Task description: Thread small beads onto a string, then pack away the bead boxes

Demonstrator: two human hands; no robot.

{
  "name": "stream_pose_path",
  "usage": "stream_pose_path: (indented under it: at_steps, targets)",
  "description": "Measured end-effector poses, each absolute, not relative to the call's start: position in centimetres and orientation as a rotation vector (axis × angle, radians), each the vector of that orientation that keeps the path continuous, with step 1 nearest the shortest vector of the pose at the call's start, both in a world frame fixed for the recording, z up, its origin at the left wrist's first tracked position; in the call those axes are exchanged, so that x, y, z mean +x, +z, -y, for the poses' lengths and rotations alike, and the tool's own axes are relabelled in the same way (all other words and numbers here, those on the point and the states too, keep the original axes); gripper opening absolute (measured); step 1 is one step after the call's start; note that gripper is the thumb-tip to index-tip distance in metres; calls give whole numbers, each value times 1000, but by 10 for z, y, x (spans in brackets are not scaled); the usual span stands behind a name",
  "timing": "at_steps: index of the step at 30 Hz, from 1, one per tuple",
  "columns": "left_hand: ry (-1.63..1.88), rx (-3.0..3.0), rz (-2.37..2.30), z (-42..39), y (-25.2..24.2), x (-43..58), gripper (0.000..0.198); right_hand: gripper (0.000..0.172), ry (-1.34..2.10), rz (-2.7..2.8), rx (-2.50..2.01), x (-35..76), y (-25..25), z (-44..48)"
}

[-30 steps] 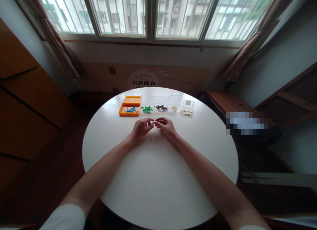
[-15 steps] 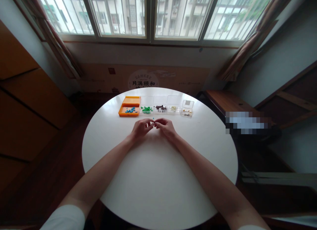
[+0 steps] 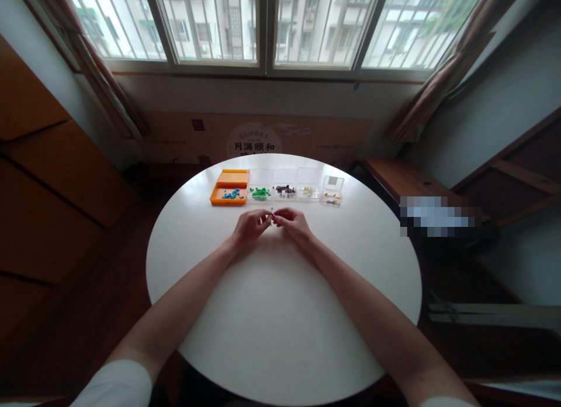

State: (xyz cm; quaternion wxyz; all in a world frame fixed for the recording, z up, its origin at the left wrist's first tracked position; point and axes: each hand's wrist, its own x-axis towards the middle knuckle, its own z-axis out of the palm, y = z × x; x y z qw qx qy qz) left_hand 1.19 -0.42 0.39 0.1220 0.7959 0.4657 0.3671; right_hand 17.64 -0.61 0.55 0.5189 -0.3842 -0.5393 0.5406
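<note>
Fingertip to fingertip, my left hand [image 3: 253, 223] and my right hand [image 3: 293, 223] meet above the white round table, both closed in a pinch. A tiny teal piece [image 3: 272, 209] shows just beyond the fingertips, and a pale green bit shows below them. What the fingers grip between them is mostly hidden and too small to name. Beyond my hands stands an open orange box [image 3: 228, 203] with blue pieces [image 3: 232, 193] in it. To its right lie green pieces [image 3: 260, 192], dark pieces [image 3: 286, 190] and cream pieces [image 3: 307, 191] in clear open boxes.
A small clear box [image 3: 332, 197] with a few tan pieces ends the row at the right. The white table [image 3: 280, 313] has a curved edge all round. A brown wooden bench [image 3: 407, 179] stands off to the right, and a cardboard panel [image 3: 324, 132] leans below the window.
My hands stay nearly in place, still pinched together. A pale green bit now shows below the fingertips, where it was hardly visible before.
</note>
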Motion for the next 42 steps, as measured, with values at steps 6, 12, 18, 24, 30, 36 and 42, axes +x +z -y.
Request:
stream_pose_path:
  at_steps: [6, 12, 18, 24, 30, 36, 42]
  targets:
    - [1062, 2304, -1361, 6, 6, 12, 23, 31, 1283, 1311, -936, 177, 7, 7]
    - [1063, 2297, -1355, 5, 6, 12, 24, 31, 1268, 1322, -934, 176, 7, 6]
    - [1061, 2300, -1340, 7, 8, 12, 25, 31, 1269, 1311, -944, 176, 5, 5]
    - [1059, 2310, -1328, 6, 7, 12, 24, 30, 1267, 1308, -938, 176, 3, 4]
    - [1030, 2323, -1351, 8, 9, 12, 27, 32, 1255, 1362, -932, 176, 6, 6]
    - [1046, 2333, -1324, 7, 9, 12, 26, 32, 1261, 1350, -930, 176, 5, 5]
    - [1087, 2304, -1339, 7, 7, 12, 25, 32, 1263, 1297, -933, 176, 5, 5]
